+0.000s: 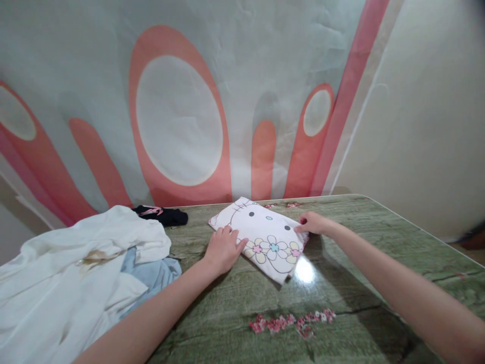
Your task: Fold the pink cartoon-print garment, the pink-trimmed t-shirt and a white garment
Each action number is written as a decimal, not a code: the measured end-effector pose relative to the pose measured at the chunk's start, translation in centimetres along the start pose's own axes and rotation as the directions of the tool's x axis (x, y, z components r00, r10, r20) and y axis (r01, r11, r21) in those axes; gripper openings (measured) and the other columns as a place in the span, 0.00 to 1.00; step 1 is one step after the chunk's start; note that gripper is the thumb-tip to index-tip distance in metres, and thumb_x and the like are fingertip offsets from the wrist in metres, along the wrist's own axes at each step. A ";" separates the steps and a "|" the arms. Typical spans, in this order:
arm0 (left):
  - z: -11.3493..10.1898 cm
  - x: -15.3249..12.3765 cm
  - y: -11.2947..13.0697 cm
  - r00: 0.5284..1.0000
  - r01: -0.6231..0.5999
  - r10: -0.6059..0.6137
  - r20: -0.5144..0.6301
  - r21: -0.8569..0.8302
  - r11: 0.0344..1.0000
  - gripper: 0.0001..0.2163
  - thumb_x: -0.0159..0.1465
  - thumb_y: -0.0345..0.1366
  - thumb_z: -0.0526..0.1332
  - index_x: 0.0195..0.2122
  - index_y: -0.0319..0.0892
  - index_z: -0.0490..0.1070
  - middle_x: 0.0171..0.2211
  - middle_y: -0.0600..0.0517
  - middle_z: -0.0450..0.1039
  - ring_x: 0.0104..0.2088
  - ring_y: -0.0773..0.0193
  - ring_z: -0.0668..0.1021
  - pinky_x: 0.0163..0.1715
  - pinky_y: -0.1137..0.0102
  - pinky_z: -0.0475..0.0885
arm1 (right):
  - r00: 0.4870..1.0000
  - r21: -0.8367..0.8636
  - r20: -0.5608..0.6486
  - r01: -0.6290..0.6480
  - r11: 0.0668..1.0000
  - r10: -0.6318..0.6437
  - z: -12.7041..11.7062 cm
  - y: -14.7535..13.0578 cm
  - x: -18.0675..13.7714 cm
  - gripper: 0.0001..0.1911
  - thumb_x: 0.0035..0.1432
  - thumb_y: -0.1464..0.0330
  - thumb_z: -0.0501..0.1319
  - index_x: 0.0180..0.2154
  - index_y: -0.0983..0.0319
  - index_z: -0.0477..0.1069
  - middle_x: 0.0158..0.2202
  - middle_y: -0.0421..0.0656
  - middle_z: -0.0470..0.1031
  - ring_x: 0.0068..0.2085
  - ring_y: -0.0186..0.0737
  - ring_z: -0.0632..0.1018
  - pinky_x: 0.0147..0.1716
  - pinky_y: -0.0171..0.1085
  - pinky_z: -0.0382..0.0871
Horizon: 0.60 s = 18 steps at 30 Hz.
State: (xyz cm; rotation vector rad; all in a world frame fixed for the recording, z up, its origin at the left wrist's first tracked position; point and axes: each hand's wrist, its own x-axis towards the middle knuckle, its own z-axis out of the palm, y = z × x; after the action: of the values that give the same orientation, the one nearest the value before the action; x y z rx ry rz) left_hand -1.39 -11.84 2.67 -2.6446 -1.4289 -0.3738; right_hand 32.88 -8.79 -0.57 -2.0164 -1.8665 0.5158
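Note:
A folded piece of pale pink-white fabric (267, 237) lies tilted on the table. A cartoon cat face and several outlined flowers are printed on it; its exact kind does not show. My left hand (222, 248) rests at its left edge, fingertips and thumb spread apart on the cloth. At the far right corner, my right hand (313, 223) pinches the fabric between thumb and fingers.
A heap of white cloth (94, 253) covers the table's left side, with light blue fabric (151, 275) beneath. Behind it lies a black cloth item (166, 216). The green wood-patterned table (341, 303) meets a wall with pink and white shapes (182, 116).

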 end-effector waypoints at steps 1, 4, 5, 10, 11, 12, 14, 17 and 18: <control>-0.6 -0.6 0.8 1.000 -0.013 0.013 0.027 -0.004 1.000 0.23 0.65 0.51 0.44 0.40 0.39 0.70 0.38 0.41 0.69 0.40 0.53 0.71 0.41 0.60 0.64 | 1.000 -0.002 -0.016 0.008 1.000 -0.008 -0.2 0.0 0.7 0.11 0.39 0.62 0.66 0.22 0.63 0.70 0.19 0.38 0.70 0.23 0.34 0.69 0.21 0.32 0.58; -1.4 -1.2 2.3 0.984 -0.085 0.094 0.151 -0.060 0.995 0.20 0.63 0.50 0.47 0.35 0.41 0.70 0.34 0.43 0.69 0.35 0.55 0.73 0.36 0.64 0.66 | 0.996 -0.014 -0.081 0.035 0.999 -0.036 -0.3 -0.3 2.9 0.10 0.40 0.63 0.65 0.23 0.63 0.70 0.22 0.39 0.72 0.27 0.35 0.70 0.25 0.32 0.60; -1.3 -0.7 2.2 0.976 -0.111 0.124 0.179 -0.084 0.990 0.17 0.63 0.48 0.49 0.36 0.41 0.70 0.34 0.44 0.70 0.35 0.56 0.74 0.36 0.65 0.66 | 0.994 -0.017 -0.102 0.045 0.999 -0.047 -0.2 -0.4 3.6 0.09 0.40 0.63 0.65 0.24 0.63 0.71 0.24 0.39 0.72 0.28 0.36 0.70 0.26 0.32 0.60; 0.6 5.1 -2.7 0.989 -0.048 0.075 0.131 -0.203 0.978 0.22 0.57 0.41 0.58 0.52 0.41 0.61 0.52 0.43 0.63 0.53 0.52 0.66 0.52 0.62 0.58 | 0.985 -0.011 -0.157 0.066 0.998 -0.067 0.5 -0.8 6.2 0.11 0.43 0.65 0.63 0.31 0.64 0.72 0.30 0.42 0.75 0.33 0.38 0.72 0.32 0.33 0.64; 1.0 6.4 -4.2 0.985 0.019 0.025 0.168 -0.260 0.966 0.28 0.54 0.43 0.62 0.54 0.41 0.58 0.55 0.43 0.60 0.56 0.50 0.62 0.54 0.61 0.55 | 0.985 -0.005 -0.156 0.068 0.998 -0.068 0.6 -0.7 6.5 0.12 0.43 0.66 0.63 0.32 0.64 0.73 0.30 0.42 0.75 0.33 0.38 0.73 0.32 0.33 0.64; 1.3 7.7 -5.6 0.980 0.044 0.013 0.200 -0.279 0.959 0.31 0.52 0.45 0.64 0.55 0.41 0.58 0.56 0.43 0.60 0.56 0.50 0.62 0.54 0.62 0.56 | 0.986 0.003 -0.153 0.074 0.997 -0.073 0.7 -0.7 6.9 0.13 0.43 0.67 0.63 0.34 0.65 0.73 0.31 0.43 0.76 0.34 0.39 0.73 0.33 0.33 0.65; 1.8 9.7 -8.2 0.969 0.074 0.004 0.246 -0.308 0.949 0.34 0.49 0.46 0.65 0.55 0.39 0.58 0.56 0.43 0.61 0.55 0.52 0.64 0.52 0.66 0.59 | 0.986 0.023 -0.140 0.091 0.996 -0.087 0.8 -0.6 7.5 0.14 0.44 0.69 0.63 0.37 0.65 0.74 0.34 0.44 0.77 0.35 0.38 0.75 0.35 0.32 0.66; 2.3 11.7 -10.8 0.955 0.113 -0.009 0.297 -0.336 0.935 0.33 0.48 0.46 0.66 0.54 0.38 0.61 0.54 0.44 0.64 0.52 0.55 0.68 0.49 0.70 0.63 | 0.988 0.053 -0.114 0.114 0.992 -0.107 0.8 -0.5 8.4 0.15 0.44 0.71 0.63 0.37 0.65 0.75 0.34 0.43 0.78 0.36 0.39 0.76 0.36 0.32 0.67; 2.4 12.1 -11.3 0.949 0.126 -0.012 0.314 -0.345 0.930 0.33 0.47 0.46 0.66 0.53 0.38 0.62 0.52 0.45 0.65 0.50 0.56 0.70 0.47 0.72 0.64 | 0.988 0.060 -0.109 0.115 0.991 -0.108 0.8 -0.6 8.7 0.14 0.44 0.71 0.63 0.36 0.64 0.76 0.33 0.43 0.78 0.35 0.39 0.76 0.35 0.33 0.67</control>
State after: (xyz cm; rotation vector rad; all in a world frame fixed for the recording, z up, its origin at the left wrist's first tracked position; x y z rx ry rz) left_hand -4.10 4.71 3.42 -3.0637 -1.6925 -0.2592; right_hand 32.61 -0.09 -1.23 -1.8472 -1.8610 0.4259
